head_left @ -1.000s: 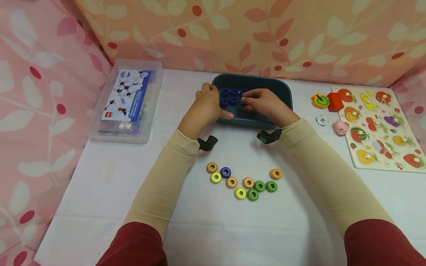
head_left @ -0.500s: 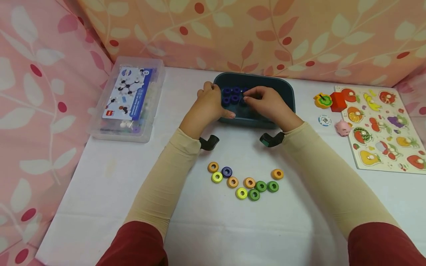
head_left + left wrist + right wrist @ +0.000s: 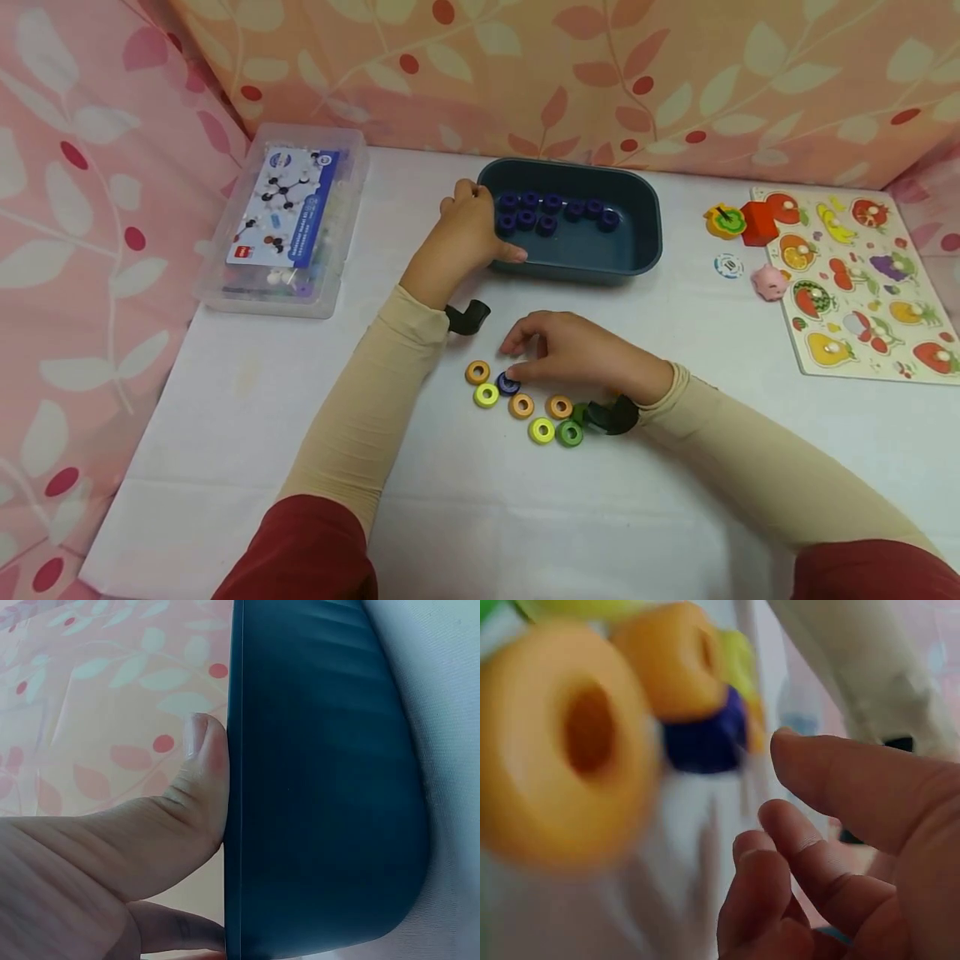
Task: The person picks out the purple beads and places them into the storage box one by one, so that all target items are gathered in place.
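My left hand (image 3: pixel 463 237) grips the left end of a dark teal plastic tub (image 3: pixel 592 265), thumb along the near rim. In the left wrist view the thumb (image 3: pixel 201 780) lies against the tub's edge. Inside the tub sit several dark purple rings (image 3: pixel 529 200). My right hand (image 3: pixel 588 354) hovers over the table, fingers and thumb parted and holding nothing. Its thumb overlaps a lone purple ring (image 3: pixel 507 385) in the head view; the right wrist view shows a gap between the fingertips and that purple ring (image 3: pixel 705 742).
Around the lone purple ring lie orange (image 3: pixel 521 407), yellow (image 3: pixel 542 431) and green rings (image 3: pixel 569 433). A clear molecular model kit box (image 3: pixel 281 221) stands left. At right are a fruit puzzle board (image 3: pixel 862 283), red block (image 3: pixel 759 225), pink pig figure (image 3: pixel 768 283) and poker chip (image 3: pixel 728 266).
My right hand has left the tub, where it was among the purple rings, and moved toward me to the loose rings. The left hand has stayed on the tub.
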A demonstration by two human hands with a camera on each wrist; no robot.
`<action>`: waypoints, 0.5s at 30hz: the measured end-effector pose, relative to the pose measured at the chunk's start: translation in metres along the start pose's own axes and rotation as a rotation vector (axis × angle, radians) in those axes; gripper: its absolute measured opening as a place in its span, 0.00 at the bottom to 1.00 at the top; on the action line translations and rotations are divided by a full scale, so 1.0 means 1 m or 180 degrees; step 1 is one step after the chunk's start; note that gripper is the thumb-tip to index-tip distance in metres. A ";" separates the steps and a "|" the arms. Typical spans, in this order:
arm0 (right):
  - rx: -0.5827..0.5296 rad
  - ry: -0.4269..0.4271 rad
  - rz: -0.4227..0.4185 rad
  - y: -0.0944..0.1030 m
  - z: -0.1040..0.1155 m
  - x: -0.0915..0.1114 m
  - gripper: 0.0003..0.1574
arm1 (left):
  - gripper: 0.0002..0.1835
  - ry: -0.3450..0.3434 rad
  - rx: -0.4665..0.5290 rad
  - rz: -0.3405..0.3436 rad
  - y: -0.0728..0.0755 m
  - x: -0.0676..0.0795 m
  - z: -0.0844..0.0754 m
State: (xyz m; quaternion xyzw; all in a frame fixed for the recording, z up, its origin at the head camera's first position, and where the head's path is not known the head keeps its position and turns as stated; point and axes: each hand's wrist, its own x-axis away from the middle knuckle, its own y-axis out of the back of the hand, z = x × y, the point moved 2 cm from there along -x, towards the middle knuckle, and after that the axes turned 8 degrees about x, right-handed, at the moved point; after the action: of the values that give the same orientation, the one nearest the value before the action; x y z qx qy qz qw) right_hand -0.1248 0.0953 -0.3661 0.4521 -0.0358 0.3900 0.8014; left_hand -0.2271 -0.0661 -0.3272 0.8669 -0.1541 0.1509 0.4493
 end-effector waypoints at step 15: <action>-0.0157 -0.0057 0.0130 -0.003 -0.010 0.003 0.10 | 0.64 -0.0003 -0.0034 0.0018 0.000 0.000 0.000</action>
State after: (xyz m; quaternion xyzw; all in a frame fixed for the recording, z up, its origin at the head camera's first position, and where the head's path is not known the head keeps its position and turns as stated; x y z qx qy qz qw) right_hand -0.1236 0.1034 -0.3730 0.4349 -0.0618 0.4012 0.8038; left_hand -0.2274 -0.0656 -0.3275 0.8642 -0.1576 0.1508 0.4535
